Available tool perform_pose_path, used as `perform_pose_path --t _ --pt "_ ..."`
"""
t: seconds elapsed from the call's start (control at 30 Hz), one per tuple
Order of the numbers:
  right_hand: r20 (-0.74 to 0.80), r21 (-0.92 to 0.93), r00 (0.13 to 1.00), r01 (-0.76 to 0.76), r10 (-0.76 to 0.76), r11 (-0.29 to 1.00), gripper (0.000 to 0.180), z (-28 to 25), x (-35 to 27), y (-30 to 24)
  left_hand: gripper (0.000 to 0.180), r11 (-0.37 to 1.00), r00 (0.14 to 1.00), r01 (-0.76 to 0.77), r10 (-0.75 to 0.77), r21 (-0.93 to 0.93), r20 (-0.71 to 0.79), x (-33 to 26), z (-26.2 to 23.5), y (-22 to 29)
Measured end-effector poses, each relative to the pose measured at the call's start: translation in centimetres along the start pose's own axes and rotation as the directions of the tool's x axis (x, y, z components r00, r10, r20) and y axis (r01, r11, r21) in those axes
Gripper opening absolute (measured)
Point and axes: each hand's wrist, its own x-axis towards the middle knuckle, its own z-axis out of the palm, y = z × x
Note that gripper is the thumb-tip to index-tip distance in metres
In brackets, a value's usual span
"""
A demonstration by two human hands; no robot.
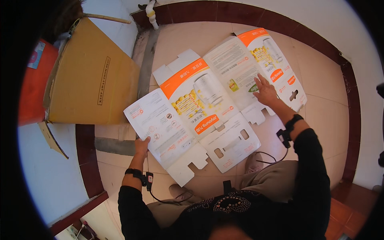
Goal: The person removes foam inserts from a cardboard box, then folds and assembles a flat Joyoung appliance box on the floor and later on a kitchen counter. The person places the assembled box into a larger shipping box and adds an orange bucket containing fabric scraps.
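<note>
A large flattened white and orange printed carton (pixel 208 104) lies spread on the beige tiled floor. My left hand (pixel 141 146) grips its near left edge, thumb on top of the panel. My right hand (pixel 265 91) lies flat with fingers spread on the right part of the carton, pressing it down. Both wrists wear black bands with small devices and cables. My knees and feet show below the carton's near flaps.
A big brown cardboard box (pixel 94 76) stands at the left, with a red container (pixel 34 84) behind it. A broom handle (pixel 106 18) lies across the box top. A white pipe (pixel 152 14) rises at the far wall. Dark red skirting edges the floor.
</note>
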Motion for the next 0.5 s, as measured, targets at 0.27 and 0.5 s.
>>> perform_pose_path --t 0.27,0.5 --pt "0.456 0.064 0.857 -0.299 0.238 0.952 0.084 5.9 3.3 5.0 0.030 0.997 0.994 0.077 -0.076 0.016 -0.073 1.3 0.4 -1.4" --pt "0.446 -0.131 0.837 -0.290 0.318 0.948 0.086 8.5 5.0 2.2 0.041 0.919 0.980 -0.084 0.146 0.386 -0.136 5.1 -1.8 -9.0"
